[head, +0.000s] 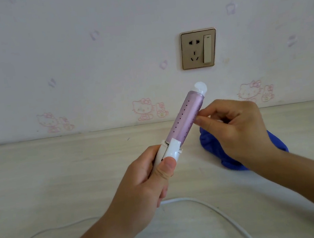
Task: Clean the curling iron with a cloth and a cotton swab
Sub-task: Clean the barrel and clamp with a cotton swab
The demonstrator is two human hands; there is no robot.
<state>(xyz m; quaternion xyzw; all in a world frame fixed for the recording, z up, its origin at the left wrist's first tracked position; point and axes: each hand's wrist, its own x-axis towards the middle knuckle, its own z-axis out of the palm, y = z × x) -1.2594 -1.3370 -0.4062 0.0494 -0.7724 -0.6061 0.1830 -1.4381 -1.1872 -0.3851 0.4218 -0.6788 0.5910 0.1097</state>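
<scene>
Holding the curling iron (pixel 182 119) up off the bench (pixel 58 174), your left grip (pixel 141 184) is wrapped around its white handle, with the thumb pressed on the white clamp lever. The purple barrel, dotted with small dark holes, slants up and away from that grip, and its rounded white tip (pixel 200 87) points at the wall.

Your right grip (pixel 238 127) sits just right of the barrel, fingers curled, with thumb and forefinger pinched together and touching the barrel's side. Whether they pinch anything is too small to tell.

Beneath and behind your right grip, a blue cloth (pixel 209 140) lies crumpled on the bench, partly hidden by the hand and wrist. Below your left grip, the iron's white cord (pixel 205 203) loops across the bench toward both lower corners. Above your right grip, a wall socket (pixel 199 49) is set in the wall.
</scene>
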